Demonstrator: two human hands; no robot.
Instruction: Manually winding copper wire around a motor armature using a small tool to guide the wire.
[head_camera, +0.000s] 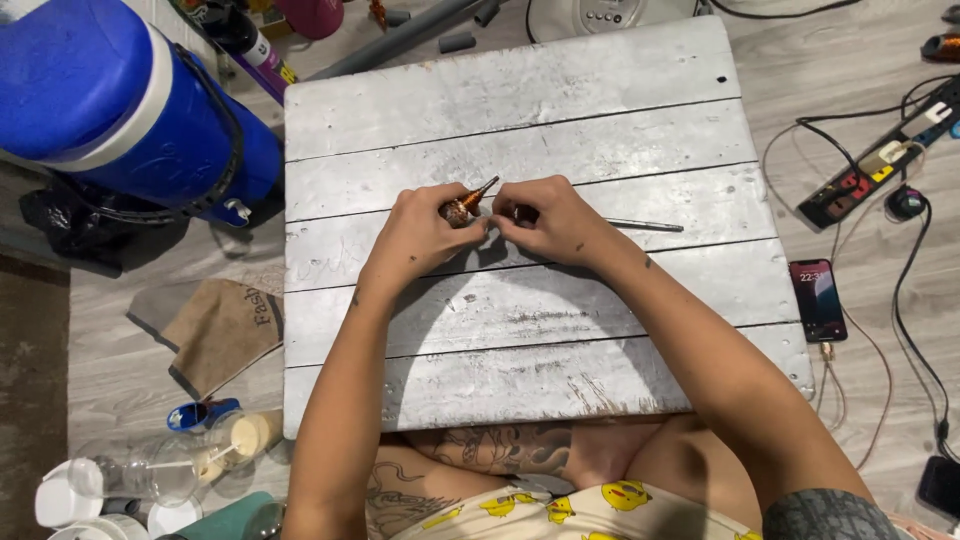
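Note:
My left hand (425, 232) holds a small brown, shell-like piece with an orange pointed tip (462, 207) just above the silver-painted wooden board (520, 110). My right hand (548, 220) is closed on a thin metal tool (645, 225) whose shaft sticks out to the right along the board. The two hands meet at the middle of the board, fingertips almost touching. The tool's working end is hidden between my fingers.
A big blue water jug (120, 110) stands at the upper left. A phone (817, 298) on a cable and a power strip (875, 170) with cords lie on the floor to the right. Jars and a clear bottle (160, 470) sit at the lower left, beside a brown paper bag (225, 325).

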